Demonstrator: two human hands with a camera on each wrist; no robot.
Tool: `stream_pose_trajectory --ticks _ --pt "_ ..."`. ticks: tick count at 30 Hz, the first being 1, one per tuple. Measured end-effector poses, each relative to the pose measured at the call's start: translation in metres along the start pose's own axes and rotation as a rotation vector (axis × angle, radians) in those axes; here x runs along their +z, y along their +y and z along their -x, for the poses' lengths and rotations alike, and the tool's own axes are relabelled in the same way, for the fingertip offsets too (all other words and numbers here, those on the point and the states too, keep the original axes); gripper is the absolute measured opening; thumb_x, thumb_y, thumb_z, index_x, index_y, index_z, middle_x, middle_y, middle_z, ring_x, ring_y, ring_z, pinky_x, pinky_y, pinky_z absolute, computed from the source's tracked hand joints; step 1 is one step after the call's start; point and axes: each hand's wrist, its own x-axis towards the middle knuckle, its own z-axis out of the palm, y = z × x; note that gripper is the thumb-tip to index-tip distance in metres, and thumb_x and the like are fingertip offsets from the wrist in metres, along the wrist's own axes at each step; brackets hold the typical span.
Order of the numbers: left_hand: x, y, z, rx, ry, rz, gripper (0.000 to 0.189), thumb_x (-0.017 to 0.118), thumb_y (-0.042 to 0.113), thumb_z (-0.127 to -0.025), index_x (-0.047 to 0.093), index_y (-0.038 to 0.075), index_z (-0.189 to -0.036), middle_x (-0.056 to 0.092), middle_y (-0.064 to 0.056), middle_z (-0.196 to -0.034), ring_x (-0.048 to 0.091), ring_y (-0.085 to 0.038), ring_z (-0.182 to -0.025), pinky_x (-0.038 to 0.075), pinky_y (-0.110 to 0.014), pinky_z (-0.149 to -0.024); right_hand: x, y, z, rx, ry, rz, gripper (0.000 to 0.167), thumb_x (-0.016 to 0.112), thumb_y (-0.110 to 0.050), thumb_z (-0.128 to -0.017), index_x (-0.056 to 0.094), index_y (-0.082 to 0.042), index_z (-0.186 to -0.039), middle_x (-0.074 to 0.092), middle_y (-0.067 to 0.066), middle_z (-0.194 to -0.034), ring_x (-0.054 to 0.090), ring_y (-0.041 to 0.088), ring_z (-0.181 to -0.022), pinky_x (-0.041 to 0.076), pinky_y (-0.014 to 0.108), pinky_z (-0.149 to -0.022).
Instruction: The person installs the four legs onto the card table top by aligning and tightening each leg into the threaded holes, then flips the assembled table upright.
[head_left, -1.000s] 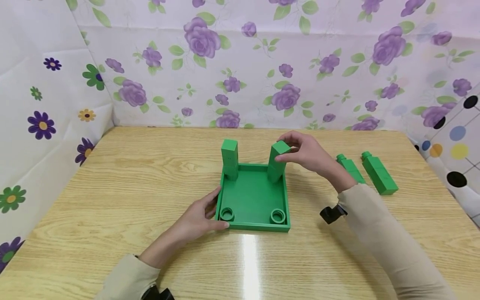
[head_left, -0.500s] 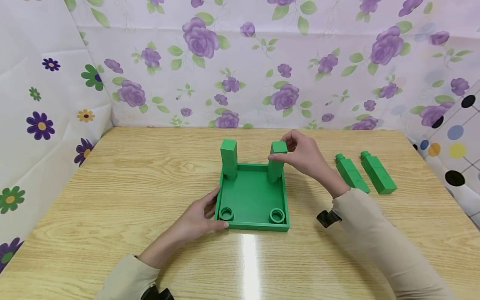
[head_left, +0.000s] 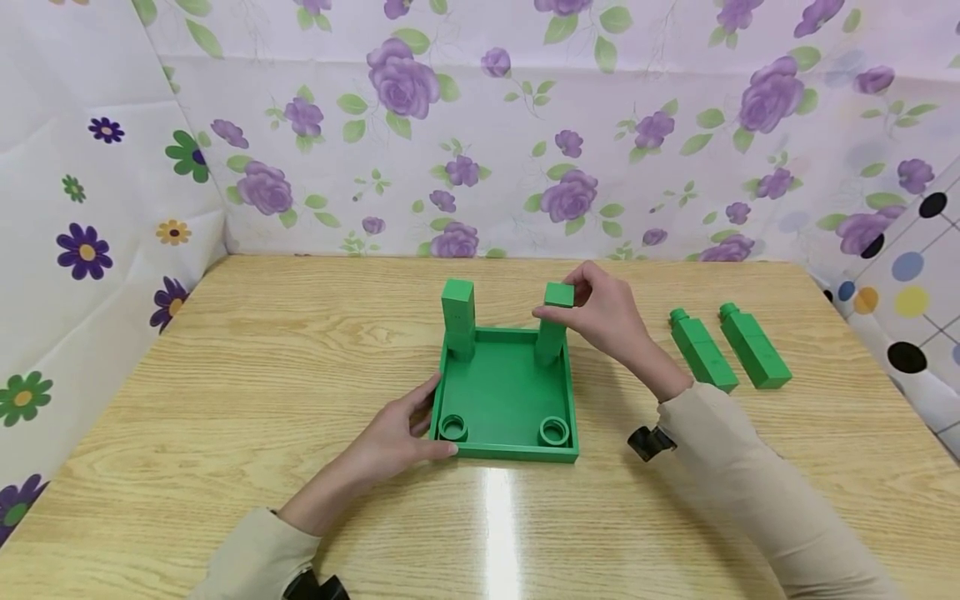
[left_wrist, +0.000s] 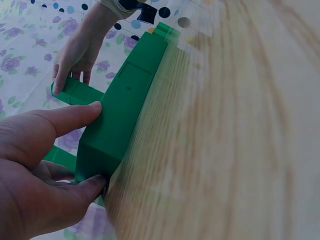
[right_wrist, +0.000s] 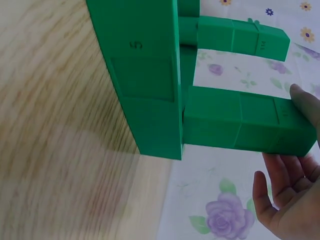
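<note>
A shallow green square tray (head_left: 504,392) with a raised rim lies on the table. My left hand (head_left: 390,437) holds its near left corner, thumb at the front rim and fingers along the left side. At the far right corner stands an upright green square post (head_left: 551,340); my right hand (head_left: 609,312) grips its top between thumb and fingers. In the right wrist view this post (right_wrist: 212,120) meets the tray squarely. A matching post (head_left: 459,321) stands at the far left corner. Round sockets (head_left: 554,432) occupy both near corners.
Two more green posts (head_left: 702,350) with narrow round ends lie side by side on the wooden table (head_left: 285,333), right of the tray. Flowered cloth (head_left: 487,133) hangs behind the table and along its sides.
The right-hand post has turned, its top going from a diamond to square with the tray. My right hand turned with it and the forearm shifted slightly left. The left hand stayed put.
</note>
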Motion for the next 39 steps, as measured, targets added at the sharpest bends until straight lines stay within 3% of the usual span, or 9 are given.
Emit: stream_pose_trajectory --ticks 14,25,32,39 --pt "0.001 0.001 -0.001 0.002 0.0 0.012 0.097 0.078 0.001 -0.08 0.016 0.004 -0.154 0.026 -0.02 -0.153 0.034 -0.033 -0.137 0.039 -0.037 -0.105 0.002 -0.009 0.004 0.076 0.065 0.003 0.045 0.083 -0.032 -0.077 0.058 -0.003 -0.101 0.057 0.01 -0.087 0.054 0.024 -0.078 0.047 0.037 -0.068" --pt "0.001 0.001 -0.001 0.007 -0.007 0.018 0.098 0.077 0.001 -0.08 0.013 0.002 -0.154 0.022 -0.021 -0.155 0.029 -0.033 -0.139 0.038 -0.037 -0.106 0.005 -0.011 0.004 0.081 0.073 0.008 0.045 0.083 -0.031 -0.077 0.058 -0.004 -0.103 0.058 0.011 -0.088 0.055 0.025 -0.079 0.049 0.038 -0.069" --pt "0.001 -0.001 -0.001 0.007 -0.012 0.049 0.098 0.076 -0.001 -0.08 0.012 0.002 -0.154 0.024 -0.023 -0.154 0.029 -0.035 -0.138 0.038 -0.036 -0.105 -0.001 -0.012 0.007 0.05 -0.022 0.055 0.046 0.079 -0.031 -0.082 0.059 -0.003 -0.113 0.063 0.012 -0.102 0.061 0.027 -0.094 0.053 0.041 -0.078" --pt "0.001 0.0 -0.001 0.0 -0.014 0.04 0.098 0.077 0.001 -0.081 0.012 0.003 -0.154 0.021 -0.021 -0.155 0.027 -0.033 -0.14 0.037 -0.036 -0.106 -0.026 0.0 0.026 0.055 -0.155 0.11 0.059 0.074 -0.033 -0.087 0.053 0.0 -0.132 0.058 0.019 -0.125 0.056 0.034 -0.113 0.048 0.045 -0.092"
